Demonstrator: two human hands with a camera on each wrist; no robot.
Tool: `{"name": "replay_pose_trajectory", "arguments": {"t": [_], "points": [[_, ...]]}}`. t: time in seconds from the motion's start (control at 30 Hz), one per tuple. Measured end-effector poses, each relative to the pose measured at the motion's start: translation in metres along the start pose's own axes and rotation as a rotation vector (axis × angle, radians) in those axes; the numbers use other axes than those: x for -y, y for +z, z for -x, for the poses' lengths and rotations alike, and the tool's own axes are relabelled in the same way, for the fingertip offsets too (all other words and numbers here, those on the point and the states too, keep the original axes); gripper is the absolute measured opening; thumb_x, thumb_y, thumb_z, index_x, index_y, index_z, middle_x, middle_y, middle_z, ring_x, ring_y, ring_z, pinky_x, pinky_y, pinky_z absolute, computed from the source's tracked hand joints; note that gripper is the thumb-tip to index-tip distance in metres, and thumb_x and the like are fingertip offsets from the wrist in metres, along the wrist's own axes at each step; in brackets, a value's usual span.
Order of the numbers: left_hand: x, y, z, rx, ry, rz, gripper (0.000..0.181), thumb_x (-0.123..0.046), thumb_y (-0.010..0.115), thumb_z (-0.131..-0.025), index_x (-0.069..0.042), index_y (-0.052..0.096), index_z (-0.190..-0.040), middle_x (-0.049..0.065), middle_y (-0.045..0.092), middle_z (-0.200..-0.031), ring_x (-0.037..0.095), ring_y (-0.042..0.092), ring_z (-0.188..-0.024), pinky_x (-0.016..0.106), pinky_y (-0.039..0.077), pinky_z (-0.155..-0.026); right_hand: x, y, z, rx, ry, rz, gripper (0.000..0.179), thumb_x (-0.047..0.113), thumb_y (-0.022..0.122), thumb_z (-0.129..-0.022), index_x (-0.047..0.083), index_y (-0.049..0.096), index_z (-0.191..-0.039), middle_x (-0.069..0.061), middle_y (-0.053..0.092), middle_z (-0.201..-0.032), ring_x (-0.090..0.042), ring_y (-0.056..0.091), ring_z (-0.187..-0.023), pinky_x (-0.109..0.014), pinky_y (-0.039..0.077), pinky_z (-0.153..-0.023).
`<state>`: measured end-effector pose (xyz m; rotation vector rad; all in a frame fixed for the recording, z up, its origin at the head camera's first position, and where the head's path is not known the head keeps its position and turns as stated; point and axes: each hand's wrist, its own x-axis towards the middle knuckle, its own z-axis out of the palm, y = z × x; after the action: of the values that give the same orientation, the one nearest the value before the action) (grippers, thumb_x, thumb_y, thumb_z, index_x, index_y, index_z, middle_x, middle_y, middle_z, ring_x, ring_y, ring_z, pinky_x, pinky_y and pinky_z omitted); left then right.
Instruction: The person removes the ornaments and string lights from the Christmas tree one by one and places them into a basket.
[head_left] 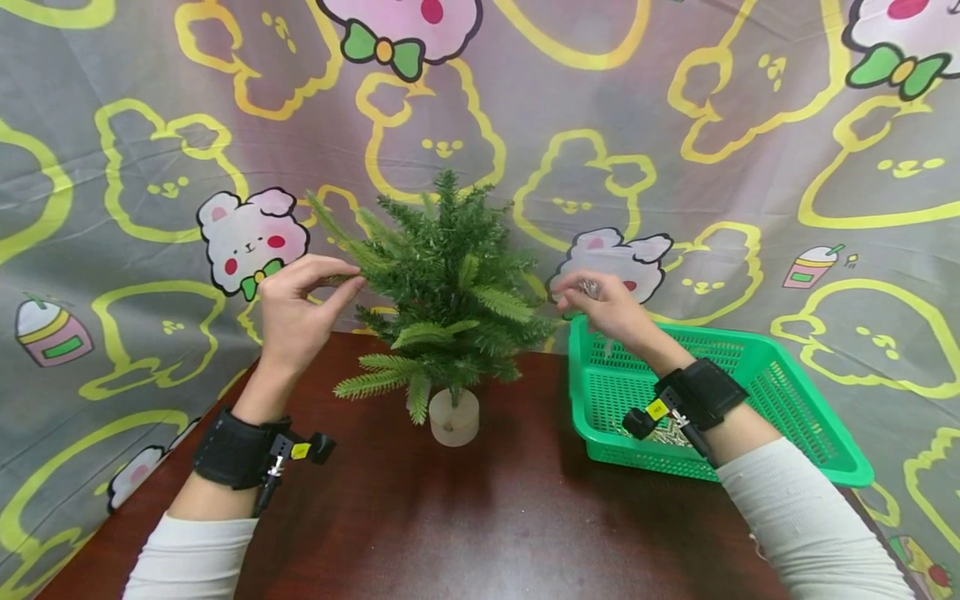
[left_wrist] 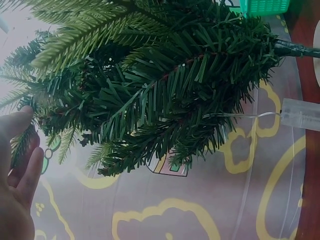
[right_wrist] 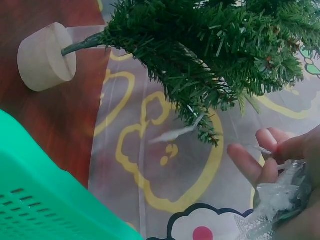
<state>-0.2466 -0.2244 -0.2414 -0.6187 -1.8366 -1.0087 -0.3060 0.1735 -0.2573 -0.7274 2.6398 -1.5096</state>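
A small artificial Christmas tree [head_left: 450, 275] stands upright on a round pale wooden base [head_left: 454, 427]. At its left side my left hand [head_left: 296, 308] pinches a twig tip [left_wrist: 22, 145] between thumb and fingers. To the right of the tree, my right hand [head_left: 611, 304] holds a crumpled clear bundle [right_wrist: 285, 192] in curled fingers. A thin clear strand leads from the bundle towards the branches. In the left wrist view a translucent box [left_wrist: 300, 114] with a thin wire lies beside the tree's stem.
A green plastic basket [head_left: 825, 454] stands at the right under my right forearm, with small pale pieces [head_left: 671, 433] inside. The brown table [head_left: 480, 533] extends in front of the tree. A grey patterned cloth [head_left: 525, 108] hangs close behind and along both sides.
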Motion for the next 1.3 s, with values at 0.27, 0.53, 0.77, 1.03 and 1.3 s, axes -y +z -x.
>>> {"name": "replay_pose_trajectory", "arguments": {"t": [0.27, 0.53, 0.77, 1.03, 1.3], "points": [[0.0002, 0.0010, -0.0016, 0.007, -0.013, 0.002, 0.009, -0.002, 0.080, -0.081, -0.001, 0.078, -0.090, 0.015, 0.075, -0.086, -0.009, 0.063, -0.083, 0.012, 0.052, -0.077, -0.0020, 0.0055, -0.0023, 0.027, 0.017, -0.018, 0.029, 0.018, 0.043, -0.107, 0.004, 0.061, -0.125, -0.011, 0.056, -0.091, -0.010, 0.056, -0.072, -0.025, 0.045, -0.052], [0.0023, 0.0021, -0.0024, 0.001, -0.033, 0.005, 0.009, -0.001, 0.080, -0.081, -0.001, 0.078, -0.090, 0.016, 0.075, -0.088, -0.009, 0.063, -0.085, 0.012, 0.053, -0.077, 0.0005, 0.0075, -0.0018, 0.137, 0.103, 0.097, 0.033, 0.033, 0.053, -0.103, 0.009, 0.060, -0.125, -0.013, 0.064, -0.096, -0.021, 0.056, -0.071, -0.030, 0.051, -0.059], [0.0039, 0.0014, -0.0029, 0.003, -0.032, 0.003, 0.008, -0.003, 0.079, -0.082, -0.003, 0.079, -0.090, 0.015, 0.075, -0.087, -0.009, 0.063, -0.085, 0.010, 0.051, -0.078, 0.0014, 0.0065, 0.0017, 0.272, 0.141, 0.052, 0.032, 0.008, 0.055, -0.097, 0.000, 0.056, -0.127, -0.021, 0.061, -0.130, -0.019, 0.058, -0.074, -0.028, 0.051, -0.057], [0.0055, 0.0023, -0.0027, 0.000, -0.036, 0.007, 0.007, -0.002, 0.079, -0.082, -0.002, 0.079, -0.089, 0.016, 0.075, -0.087, -0.009, 0.063, -0.084, 0.011, 0.051, -0.077, 0.0023, 0.0064, 0.0037, 0.287, 0.153, 0.116, 0.028, 0.015, 0.060, -0.097, 0.004, 0.063, -0.123, -0.016, 0.067, -0.107, -0.014, 0.050, -0.055, -0.031, 0.051, -0.052], [0.0064, 0.0045, -0.0034, -0.015, -0.045, -0.001, 0.009, 0.004, 0.079, -0.080, 0.001, 0.078, -0.088, 0.018, 0.075, -0.086, -0.011, 0.061, -0.084, 0.008, 0.050, -0.078, 0.0010, 0.0042, 0.0034, 0.188, 0.098, 0.082, 0.027, 0.033, 0.058, -0.101, 0.012, 0.069, -0.113, -0.010, 0.065, -0.101, -0.016, 0.049, -0.062, -0.029, 0.047, -0.051]]}}
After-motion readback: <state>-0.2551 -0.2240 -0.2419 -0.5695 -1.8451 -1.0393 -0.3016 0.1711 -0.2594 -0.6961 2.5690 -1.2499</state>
